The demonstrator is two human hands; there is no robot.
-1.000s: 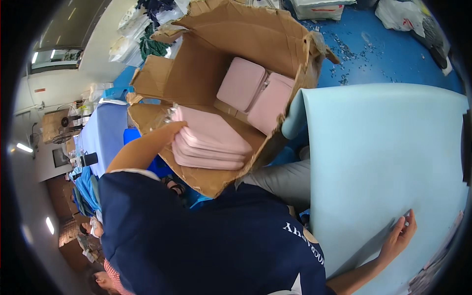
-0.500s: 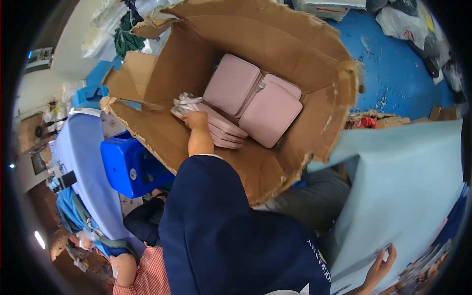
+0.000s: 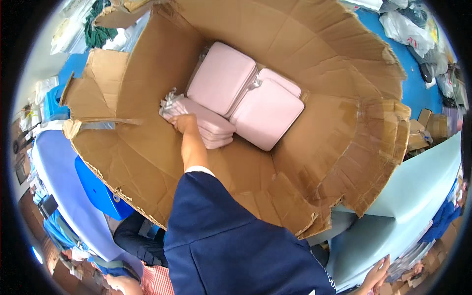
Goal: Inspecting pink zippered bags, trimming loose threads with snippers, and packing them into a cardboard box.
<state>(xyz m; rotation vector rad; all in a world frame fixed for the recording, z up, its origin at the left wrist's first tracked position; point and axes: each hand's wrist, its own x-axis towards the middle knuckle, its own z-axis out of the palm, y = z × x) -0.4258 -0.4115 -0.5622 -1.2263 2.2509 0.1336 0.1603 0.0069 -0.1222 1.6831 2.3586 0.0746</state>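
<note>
My left hand (image 3: 184, 124) reaches down into a large cardboard box (image 3: 314, 162). Its fingers close on the near left end of a small stack of flat pink cases (image 3: 209, 123), beside a bunch of silvery-grey straps (image 3: 172, 104). What the fingertips grip underneath is hidden. Farther in, a pink case (image 3: 222, 78) lies at the left and another pink case (image 3: 268, 114) at the right, each atop others. Low at the right, by a pale blue-green covered surface (image 3: 408, 196), is my right hand (image 3: 377, 275), its fingers stretched out and holding nothing visible.
The box has torn, ragged rims and a bent flap (image 3: 101, 83) at the left. A blue plastic stool (image 3: 101, 189) and a lilac-covered table (image 3: 64, 182) stand left of it. Another person's red-checked clothing (image 3: 156, 280) shows at lower left. Plastic bags (image 3: 405, 32) lie at upper right.
The view has come closer over the box. My left hand has gone deeper with the stack of pink cases, which now rests lower against the other cases. My right hand's fingers have straightened.
</note>
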